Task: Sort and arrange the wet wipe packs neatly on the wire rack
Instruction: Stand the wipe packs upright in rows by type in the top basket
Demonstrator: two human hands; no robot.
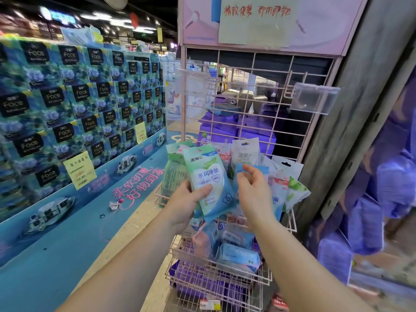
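My left hand (188,202) grips a stack of wet wipe packs in front of the pink wire rack (252,91); the front pack (208,176) is green and blue with a white label. My right hand (253,188) pinches the top of a blue wet wipe pack (261,169) just right of the stack. More wipe packs (286,188) stand loosely in the rack's upper basket behind my hands. The lower basket (265,275) holds blue and pink wipe packs (238,255) lying flat.
A clear plastic price holder (315,100) juts from the rack at upper right. A wall of blue tissue boxes (78,102) fills the left. Purple packs (364,224) hang on the right beside a grey pillar (351,113). Floor lies between the displays.
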